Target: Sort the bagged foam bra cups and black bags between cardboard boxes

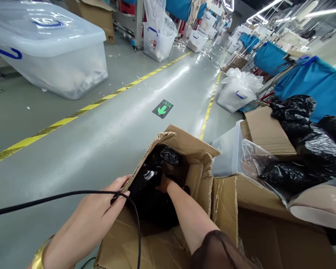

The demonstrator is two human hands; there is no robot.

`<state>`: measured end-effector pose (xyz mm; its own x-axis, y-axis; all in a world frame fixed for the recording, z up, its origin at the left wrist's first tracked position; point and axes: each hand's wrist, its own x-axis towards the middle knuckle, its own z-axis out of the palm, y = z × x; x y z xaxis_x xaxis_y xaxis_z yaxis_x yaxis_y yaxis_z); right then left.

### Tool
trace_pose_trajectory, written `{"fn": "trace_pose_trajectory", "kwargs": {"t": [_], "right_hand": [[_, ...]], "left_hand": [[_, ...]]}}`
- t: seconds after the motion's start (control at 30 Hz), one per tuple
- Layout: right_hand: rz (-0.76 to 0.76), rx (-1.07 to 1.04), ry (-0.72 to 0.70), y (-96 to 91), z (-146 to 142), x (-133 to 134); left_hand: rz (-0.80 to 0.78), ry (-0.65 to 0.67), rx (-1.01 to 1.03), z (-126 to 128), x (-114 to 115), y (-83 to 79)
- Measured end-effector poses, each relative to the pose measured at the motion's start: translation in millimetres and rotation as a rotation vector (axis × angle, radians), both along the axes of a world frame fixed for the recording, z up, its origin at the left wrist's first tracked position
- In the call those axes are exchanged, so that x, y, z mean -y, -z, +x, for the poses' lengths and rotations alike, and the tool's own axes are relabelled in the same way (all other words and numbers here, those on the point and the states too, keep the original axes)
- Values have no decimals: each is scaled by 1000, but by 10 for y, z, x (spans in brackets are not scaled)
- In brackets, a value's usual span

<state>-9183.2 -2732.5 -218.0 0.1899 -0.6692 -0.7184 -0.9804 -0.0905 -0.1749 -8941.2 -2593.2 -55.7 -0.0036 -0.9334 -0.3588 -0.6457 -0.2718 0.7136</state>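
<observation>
An open cardboard box [204, 179] stands in front of me, with a black plastic bag [149, 175] inside it. My left hand [100, 205] grips the box's left edge, thumb and fingers on either side of the cardboard. Deep in the box, my right hand [164, 184] is closed on the black plastic; its fingertips are partly hidden in the dark folds. A black cable [72, 193] runs across my left hand and hangs down over the box front.
Another open cardboard box [280, 239] adjoins on the right, near black bags [319, 145] and a clear bag of beige moulded cups [319, 203]. A lidded plastic bin [67, 63] stands left. Yellow-black tape [100, 101] edges the aisle, which has a green arrow sign [162, 109].
</observation>
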Motion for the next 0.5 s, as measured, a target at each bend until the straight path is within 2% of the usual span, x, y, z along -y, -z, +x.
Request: {"fn": "trace_pose_trajectory", "kwargs": {"t": [0.07,0.13,0.23,0.3,0.37,0.4,0.5], "right_hand": [[11,24,126,62,-218,-159],[33,78,206,39,-391,-245],[84,118,236,-125,-444,-155],[89,105,206,-339,-358,27],[43,107,142,-682,-287,224],[4,118,102,-912,-297,297],[-141,191,-21,-1810,-620,301]], "left_hand": [[-2,3,20,19,12,26],[5,-7,41,19,42,37],[27,-4,76,-26,101,23],[55,6,90,-60,137,8],[69,1,84,-67,159,8],[70,-6,78,-58,166,16],[55,-17,74,6,172,62]]}}
